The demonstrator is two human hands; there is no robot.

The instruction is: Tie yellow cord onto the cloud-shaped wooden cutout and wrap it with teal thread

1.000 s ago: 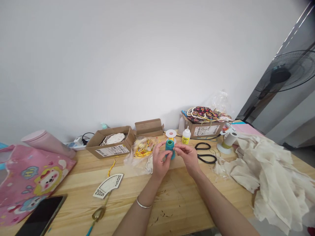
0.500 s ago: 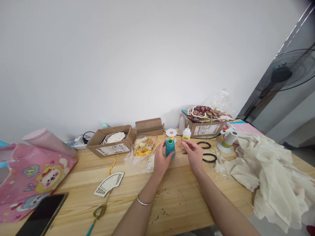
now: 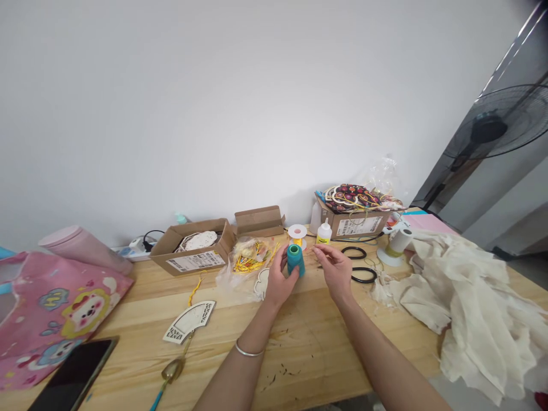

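My left hand [image 3: 280,282] wraps round a teal cone of sewing thread [image 3: 295,261], held upright just above or on the table. My right hand [image 3: 336,271] is beside it on the right, thumb and forefinger pinched together. What the pinch holds is too fine to make out. Behind the hands stand a small white glue bottle [image 3: 324,232] with a yellow label and a white spool of yellow cord [image 3: 297,232]. Black-handled scissors [image 3: 363,275] lie to the right of my right hand, their blades partly hidden by it.
Left are a plastic bag of yellow cords [image 3: 252,260], an open carton [image 3: 194,260], a fan-shaped wooden piece [image 3: 190,321], a spoon [image 3: 173,370], a phone [image 3: 73,374] and a pink bag [image 3: 64,314]. Right are a filled carton [image 3: 359,224], a white thread cone [image 3: 398,242] and cream cloth [image 3: 471,308].
My right hand has shifted slightly left, closer to the teal thread cone. The cone in my left hand has moved a little left and down.
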